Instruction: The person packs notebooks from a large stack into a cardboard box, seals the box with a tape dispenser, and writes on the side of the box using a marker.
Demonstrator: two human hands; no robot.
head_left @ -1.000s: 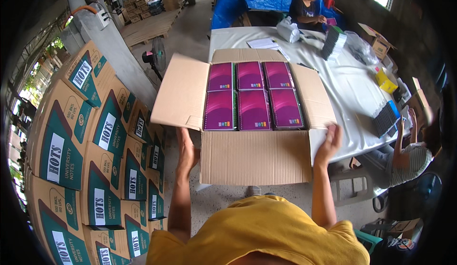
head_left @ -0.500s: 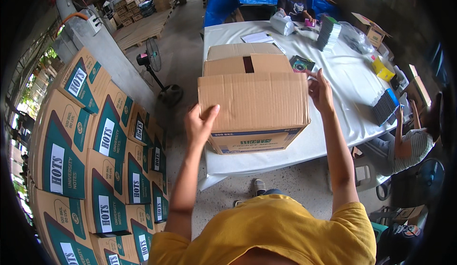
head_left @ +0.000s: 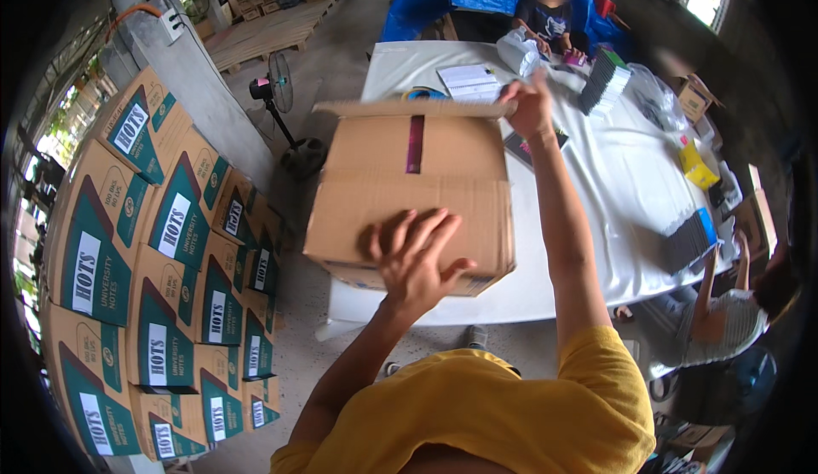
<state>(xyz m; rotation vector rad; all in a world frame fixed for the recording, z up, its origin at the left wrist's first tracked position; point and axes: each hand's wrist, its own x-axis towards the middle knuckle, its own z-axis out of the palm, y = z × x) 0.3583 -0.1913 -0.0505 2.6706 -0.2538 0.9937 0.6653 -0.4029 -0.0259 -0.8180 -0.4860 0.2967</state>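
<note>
A brown cardboard box [head_left: 358, 146] stands near the front edge of the white-covered table [head_left: 596, 252]. Its near flap [head_left: 341, 218] lies folded down over the side flaps, and a dark purple strip shows in the gap between them. My left hand [head_left: 416, 257] rests flat on that near flap with its fingers spread. At the back of the box, the far flap [head_left: 417, 109] appears nearly edge-on. My right hand [head_left: 530, 109] is at the right end of this far flap, fingers apart and slightly blurred.
Stacked printed cartons [head_left: 170, 227] fill the left side, near a standing fan [head_left: 277, 91]. On the table are a notebook pile [head_left: 605, 82], papers [head_left: 469, 82] and a blue-topped stack [head_left: 692, 235]. One person [head_left: 550, 18] sits across; another [head_left: 724, 325] works at right.
The near flap has come down onto the box, and my left hand has moved from its left edge to its top. My right hand has reached farther back to the far flap.
</note>
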